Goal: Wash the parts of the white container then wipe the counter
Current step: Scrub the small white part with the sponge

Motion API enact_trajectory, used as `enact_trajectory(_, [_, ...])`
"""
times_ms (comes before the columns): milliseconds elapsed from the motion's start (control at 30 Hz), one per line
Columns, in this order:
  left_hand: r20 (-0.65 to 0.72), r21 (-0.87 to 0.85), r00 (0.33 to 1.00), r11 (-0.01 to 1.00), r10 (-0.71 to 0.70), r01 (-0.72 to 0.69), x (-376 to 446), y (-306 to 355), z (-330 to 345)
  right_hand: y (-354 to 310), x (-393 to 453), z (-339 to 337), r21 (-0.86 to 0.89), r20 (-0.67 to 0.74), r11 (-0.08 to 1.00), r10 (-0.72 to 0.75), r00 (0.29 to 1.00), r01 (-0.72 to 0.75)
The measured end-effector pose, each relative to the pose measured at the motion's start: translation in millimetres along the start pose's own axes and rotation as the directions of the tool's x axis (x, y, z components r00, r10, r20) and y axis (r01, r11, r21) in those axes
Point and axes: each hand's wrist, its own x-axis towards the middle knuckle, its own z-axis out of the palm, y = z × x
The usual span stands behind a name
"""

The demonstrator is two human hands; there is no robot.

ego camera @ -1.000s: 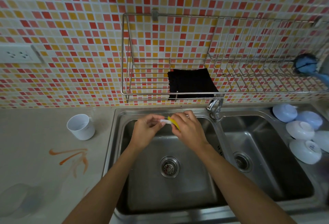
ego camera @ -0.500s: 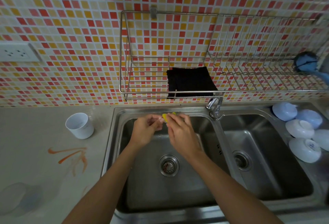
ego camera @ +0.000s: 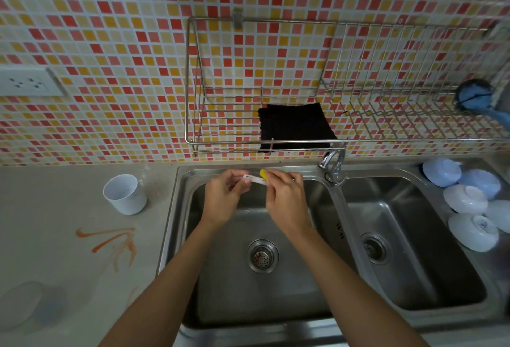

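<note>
The stainless-steel double sink [ego camera: 325,316] fills the lower middle of the view, and over its left basin [ego camera: 234,291], toward twelve o'clock from the round perforated drain strainer [ego camera: 262,255], the person works on one small part of the white container. The left hand [ego camera: 225,199] pinches the end of a thin white plastic strip [ego camera: 255,179] between curled fingers and thumb, while the right hand [ego camera: 287,199], its fingers also curled, presses a small yellow scrubbing piece [ego camera: 263,173] against the strip's other end. To do this step well, it seems wise to keep the strip pinched firmly near its end, draw the yellow piece along its whole length on both faces, and stay above the basin so a slip drops the part into the sink and not behind it; the strainer should catch it. The chrome tap [ego camera: 331,161] sits at two o'clock from the hands and no water is seen running, so rinsing likely remains. The white plastic cup-shaped container body [ego camera: 124,194] stands upright on the beige counter [ego camera: 69,264] at nine o'clock from the hands, well apart from them, and orange smears [ego camera: 110,239] lie at seven o'clock from it, unwiped. Hard to make out: the strip's exact shape, and whether the yellow piece is a sponge, since the fingers cover most of both. A pale rounded shape [ego camera: 22,305] at the lower left edge is too blurred to identify.
</note>
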Motion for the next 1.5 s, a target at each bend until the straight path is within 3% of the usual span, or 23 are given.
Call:
enact_trajectory(233, [0.042,-0.007,0.999,1.000,0.009,-0.009,-0.2,3.4,-1.0,-17.0,-9.3,2.4,0.012,0.018,1.000,-0.022,1.000,0.021])
enact_trajectory(500, [0.028,-0.051,0.999,0.998,-0.022,0.024,-1.1,4.5,-6.1,13.5,-12.1,0.1,-0.056,0.069,0.998,-0.019,0.997,0.022])
enact_trajectory(700, [0.110,-0.059,0.994,0.998,-0.021,0.028,-4.6,7.7,-6.5,16.7,-0.2,-1.7,-0.175,0.065,0.968,-0.173,0.983,0.182])
enact_trajectory(933, [0.077,-0.044,0.995,0.996,-0.069,0.072,-5.0,10.8,-5.9,30.8,0.5,0.7,-0.302,0.131,0.887,-0.325,0.937,0.350])
enact_trajectory(1067, [0.122,0.067,0.984,0.990,-0.130,0.123,0.1,10.0,-6.7,36.3,-1.7,3.4,-0.290,0.135,0.891,-0.324,0.937,0.350])
enact_trajectory(1167, [0.141,0.051,0.977,0.987,-0.159,0.153,3.3,6.7,-7.4,36.3,-3.0,4.4,-0.262,0.128,0.905,-0.310,0.942,0.334])
enact_trajectory(1333, [0.138,0.035,0.984,0.994,-0.110,0.107,3.3,4.4,-2.1,8.2,-15.2,7.6,-0.088,0.136,0.987,-0.120,0.983,0.133])
enact_trajectory(1500, [0.024,0.017,0.997,0.997,-0.070,0.070,0.7,0.4,-5.4,10.0,-13.5,5.4,-0.090,0.202,0.991,-0.083,0.976,0.103])
